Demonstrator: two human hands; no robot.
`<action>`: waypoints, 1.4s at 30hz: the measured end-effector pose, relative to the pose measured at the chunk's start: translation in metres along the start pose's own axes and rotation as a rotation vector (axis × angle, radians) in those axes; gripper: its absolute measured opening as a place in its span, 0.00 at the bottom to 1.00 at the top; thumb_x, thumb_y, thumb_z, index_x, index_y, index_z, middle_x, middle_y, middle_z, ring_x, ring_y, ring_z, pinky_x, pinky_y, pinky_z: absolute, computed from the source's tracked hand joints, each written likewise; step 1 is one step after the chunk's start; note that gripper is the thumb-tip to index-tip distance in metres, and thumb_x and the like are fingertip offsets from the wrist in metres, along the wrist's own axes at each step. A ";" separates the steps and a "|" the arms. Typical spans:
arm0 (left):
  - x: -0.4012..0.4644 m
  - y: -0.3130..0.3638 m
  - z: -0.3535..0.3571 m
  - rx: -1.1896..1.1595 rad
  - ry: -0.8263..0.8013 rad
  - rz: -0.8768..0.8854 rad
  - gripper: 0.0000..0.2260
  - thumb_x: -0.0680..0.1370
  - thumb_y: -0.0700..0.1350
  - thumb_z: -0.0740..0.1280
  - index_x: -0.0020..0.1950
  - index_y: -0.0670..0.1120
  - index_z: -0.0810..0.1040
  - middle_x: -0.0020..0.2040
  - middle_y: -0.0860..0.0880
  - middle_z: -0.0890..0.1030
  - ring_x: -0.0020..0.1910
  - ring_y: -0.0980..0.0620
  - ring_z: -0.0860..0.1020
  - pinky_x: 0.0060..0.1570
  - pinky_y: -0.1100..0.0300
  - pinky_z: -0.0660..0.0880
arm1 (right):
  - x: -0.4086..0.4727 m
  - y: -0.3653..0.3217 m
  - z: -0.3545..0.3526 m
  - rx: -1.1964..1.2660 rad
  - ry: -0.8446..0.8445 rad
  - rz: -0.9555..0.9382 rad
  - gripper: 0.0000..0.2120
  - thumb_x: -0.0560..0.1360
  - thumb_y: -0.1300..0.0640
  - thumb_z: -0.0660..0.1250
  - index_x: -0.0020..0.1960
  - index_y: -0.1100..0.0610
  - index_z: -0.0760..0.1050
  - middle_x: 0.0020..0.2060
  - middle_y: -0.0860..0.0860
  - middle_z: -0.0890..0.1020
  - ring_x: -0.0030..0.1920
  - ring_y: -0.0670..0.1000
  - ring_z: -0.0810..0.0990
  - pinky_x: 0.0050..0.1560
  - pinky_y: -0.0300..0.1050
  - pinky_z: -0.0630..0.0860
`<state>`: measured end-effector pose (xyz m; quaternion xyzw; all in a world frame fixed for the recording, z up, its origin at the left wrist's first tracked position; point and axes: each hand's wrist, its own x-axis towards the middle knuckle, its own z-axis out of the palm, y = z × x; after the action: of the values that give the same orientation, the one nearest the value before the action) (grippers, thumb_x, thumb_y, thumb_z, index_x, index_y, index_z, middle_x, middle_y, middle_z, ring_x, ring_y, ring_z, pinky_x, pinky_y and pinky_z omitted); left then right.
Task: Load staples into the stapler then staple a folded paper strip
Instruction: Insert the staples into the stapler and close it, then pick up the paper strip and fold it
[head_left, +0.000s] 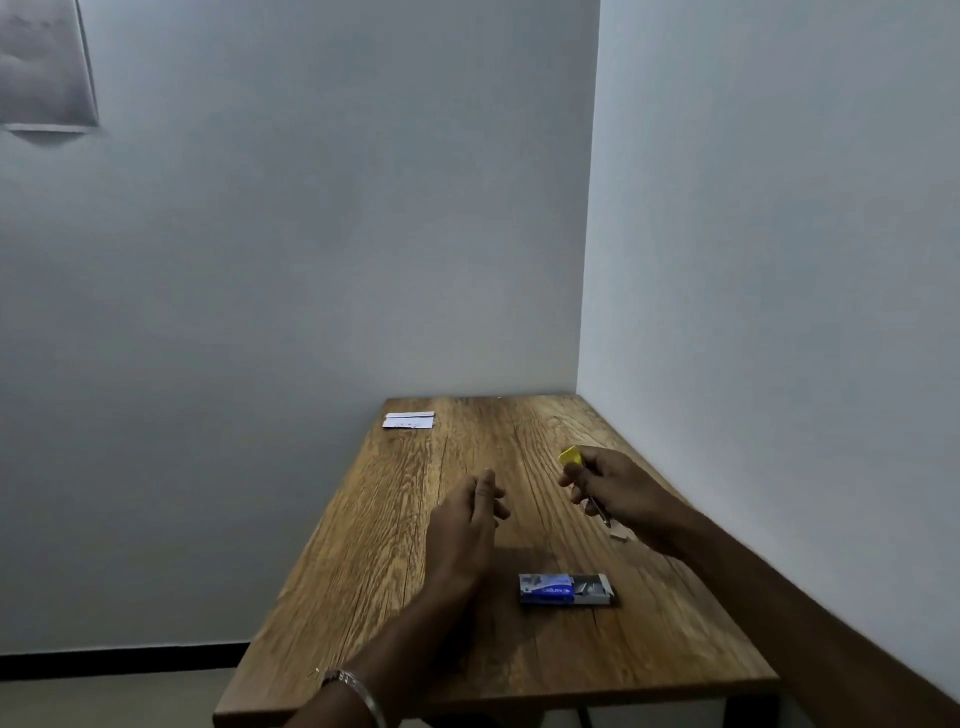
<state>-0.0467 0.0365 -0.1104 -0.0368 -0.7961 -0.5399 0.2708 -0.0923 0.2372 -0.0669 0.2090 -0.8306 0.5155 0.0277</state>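
My right hand (613, 488) grips a small yellow stapler (571, 455) above the table's right side; its yellow end pokes out past my fingers and a thin metal part (600, 509) hangs down below the hand. My left hand (475, 506) hovers empty above the table's middle, fingers loosely extended. A blue staple box (563, 588) lies slid half out of its sleeve, near the front, between my arms. The folded white paper strip (409, 420) lies at the far left corner.
The wooden table (374, 545) stands in a corner, with walls behind it and along its right edge. A small pale scrap (619, 535) lies under my right wrist. A metal bangle (353, 680) circles my left wrist.
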 end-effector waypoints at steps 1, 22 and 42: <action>0.000 -0.001 0.000 -0.007 0.011 -0.007 0.17 0.83 0.56 0.54 0.47 0.49 0.79 0.39 0.52 0.83 0.39 0.56 0.80 0.41 0.58 0.76 | -0.001 0.001 -0.002 -0.065 -0.048 0.000 0.10 0.81 0.49 0.63 0.57 0.53 0.77 0.51 0.52 0.82 0.45 0.48 0.82 0.39 0.38 0.77; 0.001 -0.007 -0.001 0.012 0.035 -0.034 0.17 0.83 0.54 0.56 0.43 0.51 0.79 0.35 0.51 0.82 0.37 0.55 0.81 0.44 0.49 0.80 | -0.023 0.029 0.027 -0.491 0.017 -0.005 0.21 0.71 0.54 0.77 0.62 0.51 0.80 0.54 0.45 0.83 0.46 0.36 0.76 0.44 0.29 0.70; 0.082 -0.033 -0.081 0.865 -0.298 0.177 0.17 0.81 0.56 0.62 0.67 0.51 0.74 0.64 0.51 0.78 0.59 0.52 0.77 0.57 0.56 0.75 | 0.070 -0.018 0.076 -0.682 -0.144 -0.179 0.27 0.79 0.46 0.66 0.75 0.52 0.66 0.74 0.50 0.71 0.73 0.51 0.68 0.71 0.48 0.67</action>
<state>-0.0969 -0.0676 -0.0779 -0.0655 -0.9722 -0.1217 0.1889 -0.1363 0.1417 -0.0692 0.2956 -0.9330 0.1880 0.0823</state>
